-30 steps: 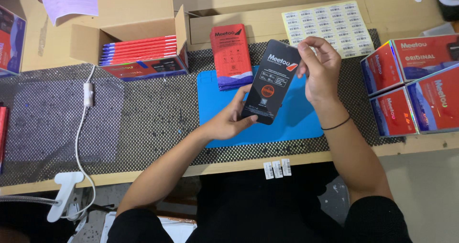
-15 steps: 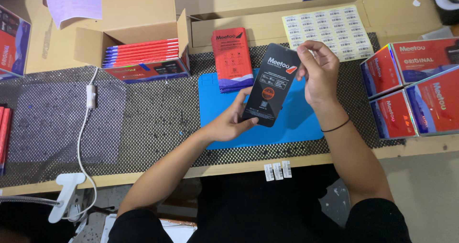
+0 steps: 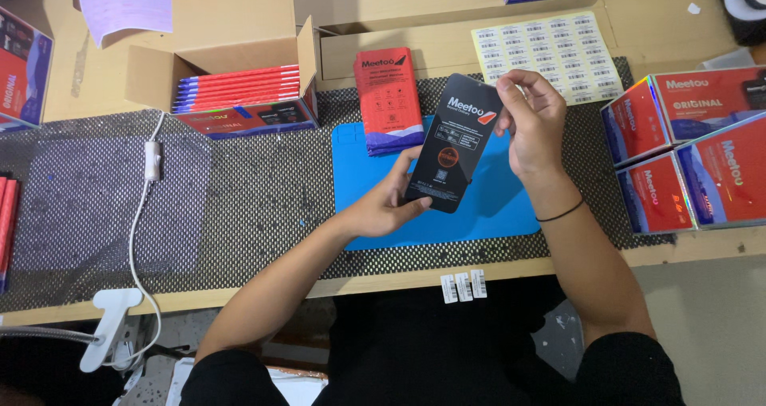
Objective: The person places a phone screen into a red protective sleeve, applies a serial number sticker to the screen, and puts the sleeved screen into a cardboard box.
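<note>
Black flat rectangular packet (image 3: 452, 144), glossy with a red mark, sits at centre frame above a blue rubber mat (image 3: 495, 206), which it partly hides. Left hand (image 3: 387, 202) grips its lower end, fingers behind out of sight; right hand (image 3: 533, 122) pinches its upper right corner. Behind lies a stack of red flat packets (image 3: 388, 99); upper right, a pale-yellow sheet of small labels (image 3: 558, 51). Red cartons (image 3: 690, 154) are cut off at the right edge.

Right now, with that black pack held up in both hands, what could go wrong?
The black flat pack is pinched only at its ends, by the left hand below and the right hand on top, so it might slip onto the blue mat. If it swings left, it could nudge the red stack standing close beside it.
</note>
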